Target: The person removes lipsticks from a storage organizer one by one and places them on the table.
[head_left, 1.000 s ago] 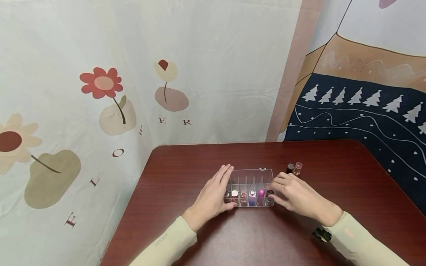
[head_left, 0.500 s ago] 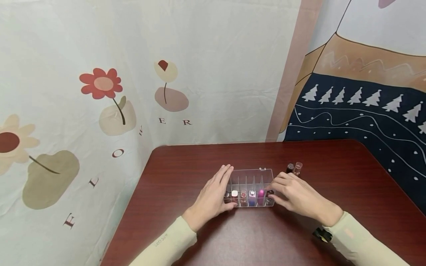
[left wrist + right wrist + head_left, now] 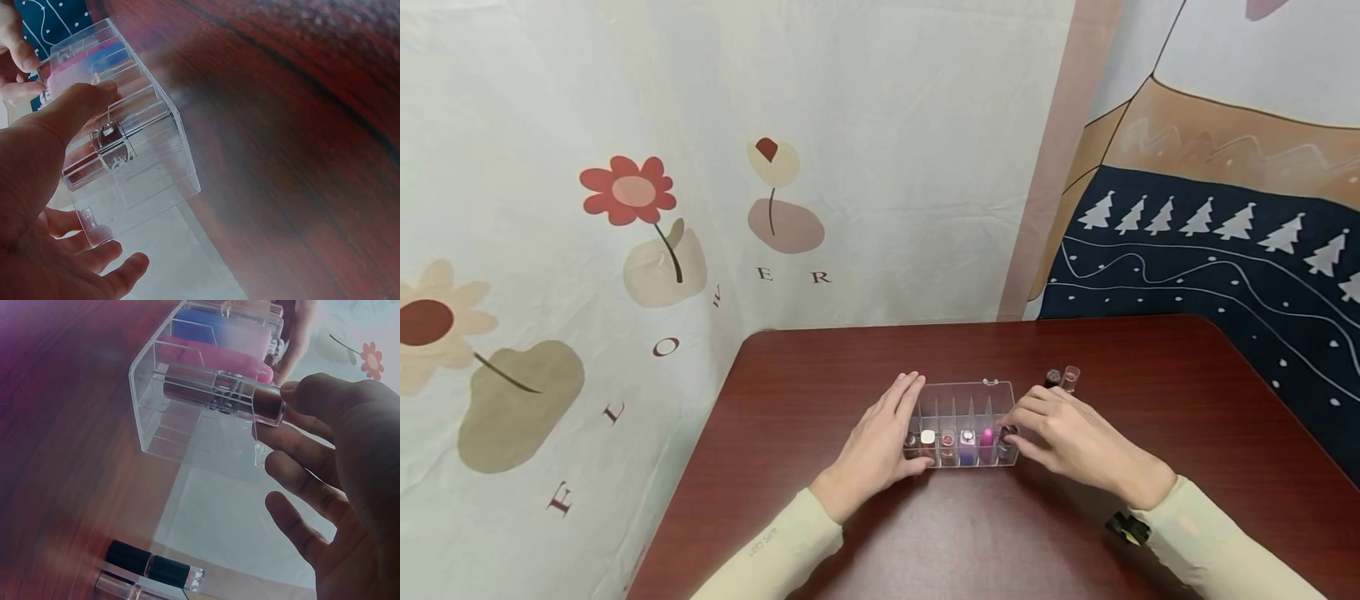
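Note:
A clear divided cosmetics organizer (image 3: 957, 403) stands on the table with a row of lipstick tubes in its front compartments. My left hand (image 3: 872, 442) grips its left end, thumb across the front, fingers along the side. In the rightmost front compartment stands a clear tube with a dark cap (image 3: 187, 387), apparently a lipstick. My right hand (image 3: 1067, 435) pinches the top of this lipstick between thumb and index finger, the other fingers spread. Beside it are a bright pink tube (image 3: 987, 445) and a blue-and-pink tube (image 3: 967, 455). A white-topped tube (image 3: 928, 439) sits farther left.
Behind my right hand, a black tube (image 3: 1052, 378) and a clear-topped tube (image 3: 1071, 377) stand side by side on the dark red wooden table (image 3: 820, 358). A flower-print cloth (image 3: 887, 167) and a navy tree-print cloth (image 3: 1195, 267) hang behind the table.

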Motion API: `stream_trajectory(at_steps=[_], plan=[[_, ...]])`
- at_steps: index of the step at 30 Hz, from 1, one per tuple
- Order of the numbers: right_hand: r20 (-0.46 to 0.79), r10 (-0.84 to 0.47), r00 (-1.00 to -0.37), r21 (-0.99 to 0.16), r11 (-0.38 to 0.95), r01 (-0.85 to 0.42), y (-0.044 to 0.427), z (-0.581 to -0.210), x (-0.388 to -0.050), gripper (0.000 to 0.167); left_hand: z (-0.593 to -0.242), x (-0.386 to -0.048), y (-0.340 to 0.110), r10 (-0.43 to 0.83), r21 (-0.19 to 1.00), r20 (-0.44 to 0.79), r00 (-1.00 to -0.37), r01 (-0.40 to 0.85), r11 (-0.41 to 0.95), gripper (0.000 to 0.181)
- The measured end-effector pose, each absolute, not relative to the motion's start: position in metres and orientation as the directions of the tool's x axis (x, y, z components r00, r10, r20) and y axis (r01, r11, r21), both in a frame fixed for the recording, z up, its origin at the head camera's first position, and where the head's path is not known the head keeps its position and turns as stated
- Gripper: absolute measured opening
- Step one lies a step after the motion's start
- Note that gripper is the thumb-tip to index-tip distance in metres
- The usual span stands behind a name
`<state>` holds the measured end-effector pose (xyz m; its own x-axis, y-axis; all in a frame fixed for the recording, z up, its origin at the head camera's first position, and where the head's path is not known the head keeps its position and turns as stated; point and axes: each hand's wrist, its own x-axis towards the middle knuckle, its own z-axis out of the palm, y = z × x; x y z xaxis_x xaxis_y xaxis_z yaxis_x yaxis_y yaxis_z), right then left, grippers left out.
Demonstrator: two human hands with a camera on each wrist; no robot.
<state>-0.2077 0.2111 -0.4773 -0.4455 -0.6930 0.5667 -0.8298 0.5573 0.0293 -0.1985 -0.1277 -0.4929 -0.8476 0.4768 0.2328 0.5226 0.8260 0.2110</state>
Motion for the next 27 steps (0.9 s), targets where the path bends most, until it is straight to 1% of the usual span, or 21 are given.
stream_trajectory(at_steps=[6, 13, 20, 27], plan=[[0.582, -0.681, -0.444, -0.004, 0.544, -0.839, 0.212, -0.473, -0.208, 0.028, -0.493, -0.199, -0.128, 0.478, 0.214, 0.231, -0.847, 0.524, 0.824, 0.135], [0.604, -0.673, -0.428, -0.004, 0.534, -0.846, 0.213, -0.469, -0.208, 0.020, -0.494, -0.199, -0.128, 0.481, 0.215, 0.235, -0.845, 0.528, 0.822, 0.135], [0.615, -0.657, -0.437, -0.008, 0.549, -0.836, 0.213, -0.465, -0.207, 0.023, -0.495, -0.200, -0.129, 0.479, 0.212, 0.229, -0.847, 0.524, 0.825, 0.135], [0.629, -0.654, -0.420, 0.002, 0.542, -0.841, 0.215, -0.462, -0.207, 0.024, -0.496, -0.201, -0.129, 0.483, 0.205, 0.239, -0.842, 0.530, 0.823, 0.135]])
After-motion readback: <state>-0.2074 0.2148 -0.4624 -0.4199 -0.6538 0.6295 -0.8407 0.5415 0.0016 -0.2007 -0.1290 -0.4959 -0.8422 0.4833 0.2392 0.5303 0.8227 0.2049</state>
